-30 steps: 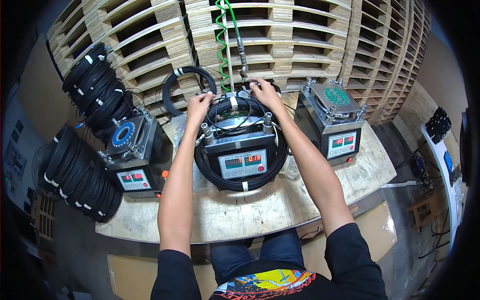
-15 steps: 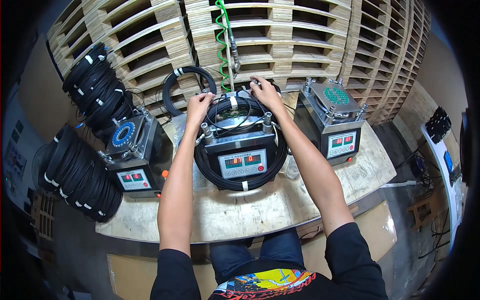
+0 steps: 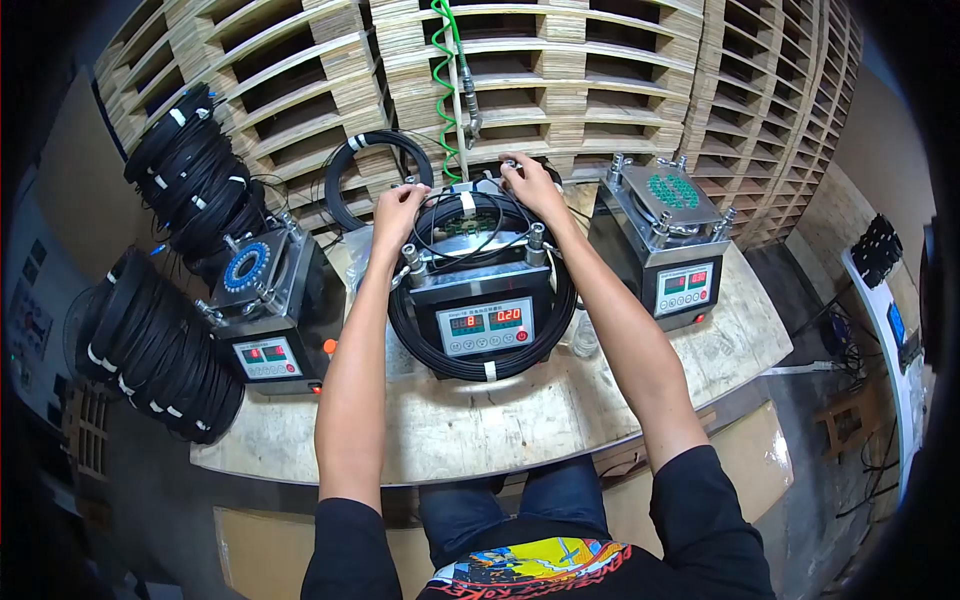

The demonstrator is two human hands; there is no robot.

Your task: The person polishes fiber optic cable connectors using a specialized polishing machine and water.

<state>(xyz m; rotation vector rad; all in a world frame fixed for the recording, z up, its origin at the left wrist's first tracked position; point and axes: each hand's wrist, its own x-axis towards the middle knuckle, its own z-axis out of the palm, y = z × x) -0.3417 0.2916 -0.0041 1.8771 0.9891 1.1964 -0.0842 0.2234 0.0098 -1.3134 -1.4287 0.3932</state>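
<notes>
A coil of black cable (image 3: 490,371) with white ties hangs around the middle machine (image 3: 485,328), whose display glows red. My left hand (image 3: 399,211) is at the machine's back left corner, fingers pinched together beside a metal post; what they hold, if anything, is too small to name. At the back right corner is my right hand (image 3: 531,187), its fingers bent around the top of another post, with the fingertips partly hidden. Loose loops of thin black cable cross the machine's top plate between both hands.
The left machine (image 3: 268,330) carries a blue ring, the right machine (image 3: 672,240) green pieces. Stacked black coils (image 3: 160,350) stand at the far left. Another coil (image 3: 336,190) leans behind the table (image 3: 480,430). Wooden pallets (image 3: 620,60) rise at the back; a green hose (image 3: 441,90) hangs there.
The middle machine's display has changed, its right field now reading 0.20. Both hands have stayed in nearly the same place.
</notes>
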